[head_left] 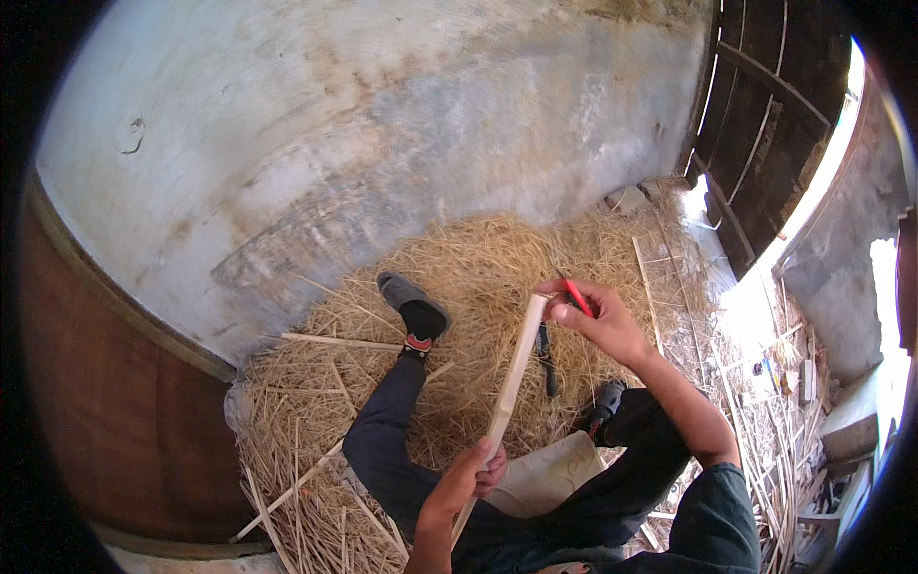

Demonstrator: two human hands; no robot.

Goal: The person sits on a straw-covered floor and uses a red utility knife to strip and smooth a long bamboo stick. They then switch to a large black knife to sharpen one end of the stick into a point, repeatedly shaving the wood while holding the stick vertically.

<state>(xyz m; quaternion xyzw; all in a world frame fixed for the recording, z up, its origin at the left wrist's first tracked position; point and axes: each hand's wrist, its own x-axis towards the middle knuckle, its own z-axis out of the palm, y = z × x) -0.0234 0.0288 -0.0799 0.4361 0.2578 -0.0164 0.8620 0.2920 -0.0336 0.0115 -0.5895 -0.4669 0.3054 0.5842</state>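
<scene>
The pale split bamboo strip slants up across the seated person's lap, over the straw-strewn floor. It looks light and stiff, likely with sharp, splintery edges, so the two ends seem the safest places to grip. The left hand is clenched around its lower end. The right hand pinches the top end while also holding a red-handled tool, possibly a small knife. A dark blade lies on the straw nearby.
</scene>
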